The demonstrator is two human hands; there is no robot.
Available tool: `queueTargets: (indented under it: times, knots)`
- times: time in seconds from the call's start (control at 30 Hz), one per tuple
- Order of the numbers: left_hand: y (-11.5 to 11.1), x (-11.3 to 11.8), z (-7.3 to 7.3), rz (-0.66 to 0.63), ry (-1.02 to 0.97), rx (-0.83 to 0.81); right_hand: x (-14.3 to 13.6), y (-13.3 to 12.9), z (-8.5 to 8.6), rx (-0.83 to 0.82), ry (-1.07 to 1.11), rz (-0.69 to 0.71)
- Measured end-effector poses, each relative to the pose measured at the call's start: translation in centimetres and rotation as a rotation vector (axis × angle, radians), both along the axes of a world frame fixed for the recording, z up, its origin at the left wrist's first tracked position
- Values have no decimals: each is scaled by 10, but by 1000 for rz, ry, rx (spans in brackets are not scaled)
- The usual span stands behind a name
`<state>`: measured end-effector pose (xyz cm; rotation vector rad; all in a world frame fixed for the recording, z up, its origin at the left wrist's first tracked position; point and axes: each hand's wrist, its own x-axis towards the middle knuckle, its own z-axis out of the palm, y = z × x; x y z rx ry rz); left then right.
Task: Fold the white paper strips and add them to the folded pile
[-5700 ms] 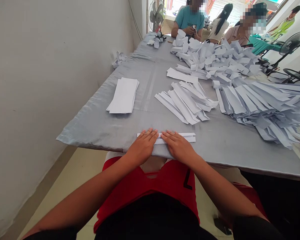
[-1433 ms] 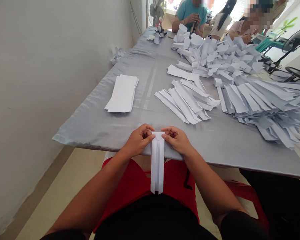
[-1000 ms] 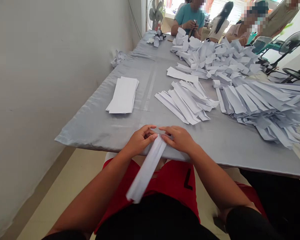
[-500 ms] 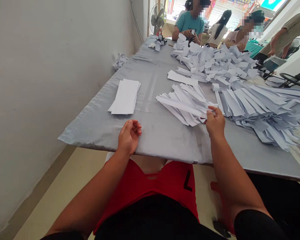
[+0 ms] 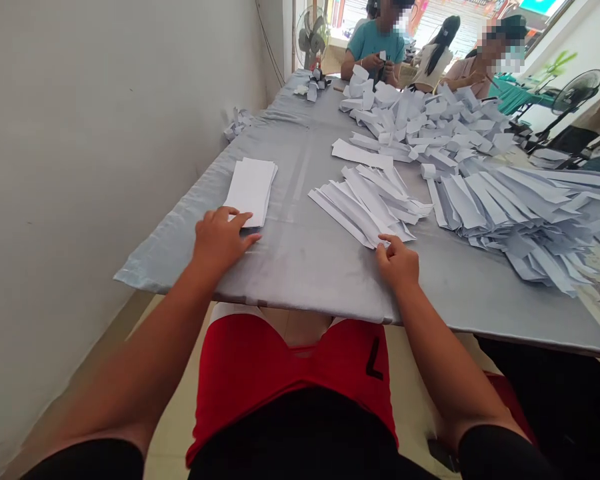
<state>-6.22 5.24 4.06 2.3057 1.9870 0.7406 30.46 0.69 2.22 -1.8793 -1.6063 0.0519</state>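
left fingers (image 5: 242, 219) seemingly touch a flat, white, uneven paper stack (image 5: 253, 185).

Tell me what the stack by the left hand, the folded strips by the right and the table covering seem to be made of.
Stack: apparently matte white paper, by its thin, crisp-edged sheets.
Folded strips: probably similar matte white paper, by their long, straight creases.
Table covering: likely grey fabric with a satin-like sheen, by its soft wrinkles and pale highlights; a coated cloth is possible.
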Motion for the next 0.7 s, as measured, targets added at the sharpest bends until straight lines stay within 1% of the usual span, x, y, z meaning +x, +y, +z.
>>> queueTargets:
  times: [0.07,0.13,0.23,0.3,0.47,0.53,0.7]
  knots:
    - [8,-11,1,29,122,-84,1,1,-1,24,29,-6]
    - [11,-15,-1,9,155,-113,2,2,-2,37,57,-10]
    - [11,-15,-6,-32,66,-19,3,2,-2,36,97,1]
    - [13,-14,-9,-36,2,37,3,2,-2,30,120,12]
    - [18,-16,-9,-47,-111,135,4,2,-2,34,160,9]
    - [19,-17,-9,-46,-119,148,4,2,-1,36,173,7]
    - [25,-23,-11,-32,-131,101,4,1,0,41,218,-11]
